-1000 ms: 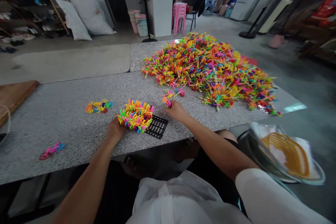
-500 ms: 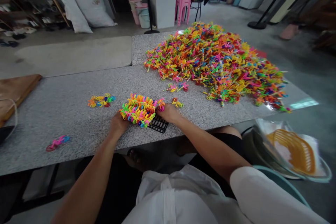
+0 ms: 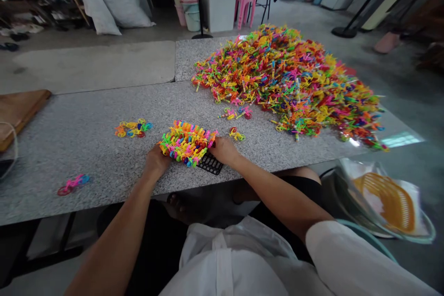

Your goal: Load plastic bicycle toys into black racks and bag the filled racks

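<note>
on the head view, a black grid [image 3: 210, 163] lies at the near edge of the counter [image 3: 86, 148], packed with bright plastic pieces [image 3: 185, 142]. the left hand [image 3: 156, 161] grips the left side of the grid, and the right hand [image 3: 224, 150] pinches a piece at its right end. beyond the grid lies a big pile [image 3: 287, 81]; left of the grid a small cluster [image 3: 132, 128].

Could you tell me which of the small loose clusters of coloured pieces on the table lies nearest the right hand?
The small yellow-and-red cluster, just beyond the right hand. The others lie farther off.
</note>
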Demonstrator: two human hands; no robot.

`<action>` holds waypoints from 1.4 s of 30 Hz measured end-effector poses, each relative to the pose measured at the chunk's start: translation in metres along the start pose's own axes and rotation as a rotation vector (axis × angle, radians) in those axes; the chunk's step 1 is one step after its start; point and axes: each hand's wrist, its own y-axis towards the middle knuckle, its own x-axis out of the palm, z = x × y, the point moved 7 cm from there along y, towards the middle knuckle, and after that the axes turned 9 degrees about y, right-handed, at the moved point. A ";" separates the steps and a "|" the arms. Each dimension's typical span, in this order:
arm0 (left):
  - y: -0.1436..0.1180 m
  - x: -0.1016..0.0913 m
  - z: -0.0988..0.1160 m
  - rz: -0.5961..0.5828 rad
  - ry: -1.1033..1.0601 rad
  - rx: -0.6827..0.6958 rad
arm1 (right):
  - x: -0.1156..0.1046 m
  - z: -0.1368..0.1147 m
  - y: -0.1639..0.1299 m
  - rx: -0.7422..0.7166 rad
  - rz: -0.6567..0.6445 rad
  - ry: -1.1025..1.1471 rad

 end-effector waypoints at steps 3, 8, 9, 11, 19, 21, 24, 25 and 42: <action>0.000 0.000 0.001 -0.007 -0.001 -0.009 | 0.000 -0.003 -0.001 -0.011 0.000 -0.046; 0.000 -0.001 0.002 -0.011 0.002 0.017 | -0.002 -0.005 0.001 -0.042 -0.026 -0.025; 0.000 0.000 0.002 -0.013 0.014 0.021 | -0.003 -0.004 0.001 -0.054 -0.036 0.001; 0.000 0.001 0.001 -0.015 0.032 0.022 | -0.004 -0.003 0.002 -0.086 -0.043 0.050; 0.000 -0.002 0.005 -0.006 0.027 0.033 | -0.007 -0.002 0.002 -0.153 -0.047 0.074; -0.001 -0.004 0.006 -0.011 0.030 0.023 | -0.006 -0.001 0.002 -0.156 -0.025 0.074; -0.002 -0.006 0.008 -0.010 0.022 0.020 | -0.001 0.002 0.001 -0.140 0.008 0.096; -0.001 -0.006 0.009 -0.010 0.022 0.020 | 0.001 0.003 0.001 -0.133 0.022 0.105; -0.013 -0.047 -0.022 0.203 -0.347 -0.321 | -0.039 0.016 -0.036 -0.138 0.209 0.032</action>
